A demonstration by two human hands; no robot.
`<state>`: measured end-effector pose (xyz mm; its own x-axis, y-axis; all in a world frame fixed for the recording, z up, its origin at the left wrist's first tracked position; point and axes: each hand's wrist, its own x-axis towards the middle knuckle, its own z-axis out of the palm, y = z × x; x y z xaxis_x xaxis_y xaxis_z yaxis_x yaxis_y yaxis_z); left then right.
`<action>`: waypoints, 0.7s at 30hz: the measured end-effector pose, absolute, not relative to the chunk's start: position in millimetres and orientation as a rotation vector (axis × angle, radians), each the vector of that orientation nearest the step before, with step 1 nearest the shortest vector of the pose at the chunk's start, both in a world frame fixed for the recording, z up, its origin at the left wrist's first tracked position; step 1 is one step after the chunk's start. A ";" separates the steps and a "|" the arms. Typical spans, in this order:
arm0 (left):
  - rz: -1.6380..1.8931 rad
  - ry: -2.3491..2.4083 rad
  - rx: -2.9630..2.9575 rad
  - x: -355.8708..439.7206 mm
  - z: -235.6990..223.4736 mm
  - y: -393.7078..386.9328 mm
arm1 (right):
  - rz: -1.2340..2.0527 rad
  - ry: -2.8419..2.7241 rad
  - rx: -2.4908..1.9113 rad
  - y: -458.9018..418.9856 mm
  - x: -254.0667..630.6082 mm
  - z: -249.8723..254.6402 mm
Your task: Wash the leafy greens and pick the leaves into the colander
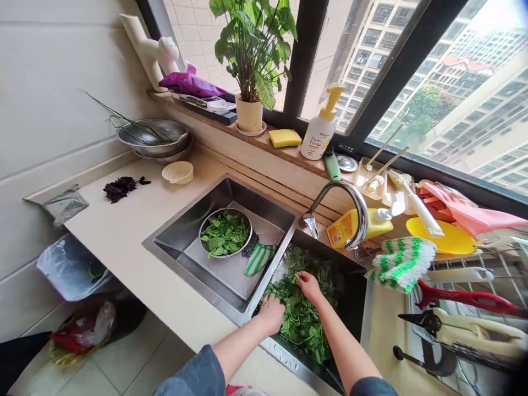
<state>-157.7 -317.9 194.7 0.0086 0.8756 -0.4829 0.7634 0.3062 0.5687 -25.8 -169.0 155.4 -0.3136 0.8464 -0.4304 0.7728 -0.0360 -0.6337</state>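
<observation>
A heap of leafy greens (303, 324) lies in water in the right sink basin (350, 308). My left hand (272, 314) rests on the near left side of the heap, fingers loosely apart and their tips partly among the leaves. Over the middle of the greens, my right hand (308, 287) pinches a small piece of them between thumb and fingers. In the left sink basin (218, 286) stands a round strainer (199, 235) full of picked green leaves (226, 232). Beside it are a green-striped scrubbing cloth (259, 258) and a dark scourer (249, 245).
A curved faucet (338, 184) rises behind the basins, near a yellow bottle (346, 226). To the right hang a striped cloth (402, 264) and scissors (457, 327). Metal bowls (152, 137), a small cream bowl (178, 172) and dark wet pieces (121, 188) occupy the left counter.
</observation>
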 end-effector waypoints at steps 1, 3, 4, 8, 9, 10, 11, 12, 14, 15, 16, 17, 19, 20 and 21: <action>0.246 1.734 1.491 -157.4 198.1 -317.7 | 1.358 -2.045 -1.732 -177.9 -21.6 162.9; 0.420 1.666 1.446 -158.6 207.9 -316.3 | 1.580 -1.766 -1.613 -197.3 -10.4 181.4; 0.519 1.649 1.399 -159.8 213.9 -315.0 | 1.702 -1.586 -1.541 -206.9 -4.0 192.3; 0.850 1.547 1.186 -159.7 238.3 -306.7 | 1.957 -1.098 -1.251 -242.4 13.3 240.0; 0.891 1.500 1.114 -157.7 243.4 -304.6 | 1.973 -1.041 -1.179 -250.3 13.7 250.9; 0.916 1.450 1.043 -155.1 247.8 -302.9 | 1.986 -0.989 -1.104 -257.8 12.9 260.6; 0.930 1.405 0.977 -152.4 251.6 -301.7 | 2.002 -0.942 -1.032 -264.8 11.1 268.9; 0.938 1.368 0.914 -150.0 254.8 -301.3 | 2.021 -0.897 -0.966 -271.0 8.8 275.6; 0.944 1.316 0.807 -146.9 260.0 -302.2 | 2.054 -0.817 -0.862 -281.4 4.4 284.3; 0.939 1.297 0.776 -146.5 262.4 -303.2 | 2.063 -0.782 -0.826 -285.5 2.9 286.9; 0.924 1.275 0.765 -146.8 264.8 -304.3 | 2.068 -0.748 -0.797 -288.8 1.8 288.6; 0.907 1.255 0.776 -147.7 267.3 -305.5 | 2.066 -0.714 -0.772 -291.5 1.2 289.8; 0.887 1.228 0.853 -150.3 272.7 -307.3 | 2.065 -0.654 -0.737 -295.5 1.1 291.9; 0.890 1.217 0.896 -151.6 275.6 -307.9 | 2.069 -0.633 -0.726 -297.1 1.5 293.0; 0.901 1.207 0.925 -152.8 278.4 -308.4 | 2.077 -0.617 -0.719 -298.5 2.0 294.1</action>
<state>-152.8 -308.4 278.4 0.1322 0.9271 -0.3506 -0.0727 0.3618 0.9294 2.0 -298.5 294.1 -0.4894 0.8296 -0.2689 -0.5482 -0.5324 -0.6450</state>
